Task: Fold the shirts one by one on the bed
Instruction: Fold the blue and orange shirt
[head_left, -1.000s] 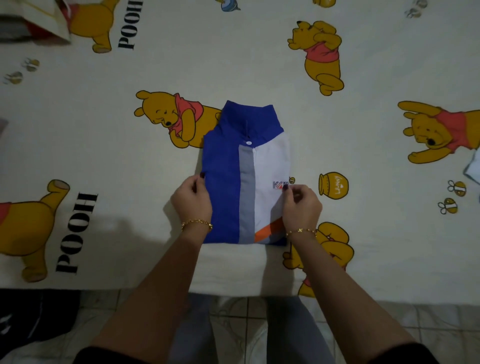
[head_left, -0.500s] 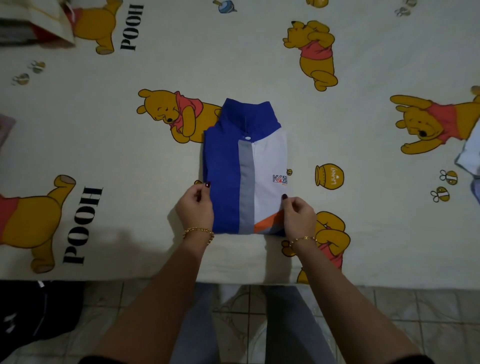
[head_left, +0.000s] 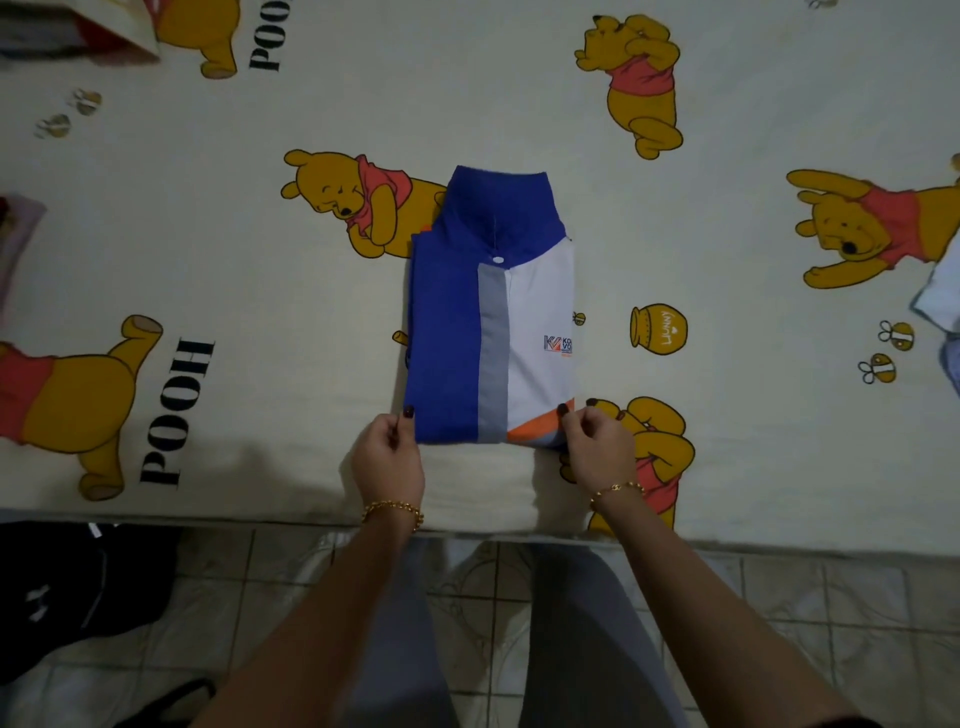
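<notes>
Shirt (head_left: 467, 332) lies flat on the bed (head_left: 249, 249), folded into a narrow rectangle, close to the near edge. Collar points away from the person. Blue panel on its left side, grey strip down the middle, white panel on the right with a small logo, orange wedge at the near right corner. One white button just below the collar.

Left hand (head_left: 387, 460) pinches the near left corner of the shirt, thumb on top, dark nail showing. Right hand (head_left: 597, 449) pinches the near right corner, at the orange wedge. Hands apart, one at each corner, the shirt's width between them. Gold bracelet (head_left: 393, 511) on the left wrist, another on the right.

Sheet is cream, printed with yellow bears, bees and a honey pot (head_left: 658, 329) just right of the shirt.

White cloth (head_left: 937, 296) at the bed's right edge, well apart from the shirt. Pinkish cloth (head_left: 15, 234) at the left edge.

Below the bed edge: tiled floor (head_left: 483, 577), the person's legs in grey, and a dark garment (head_left: 67, 587) heaped on the floor at left.
</notes>
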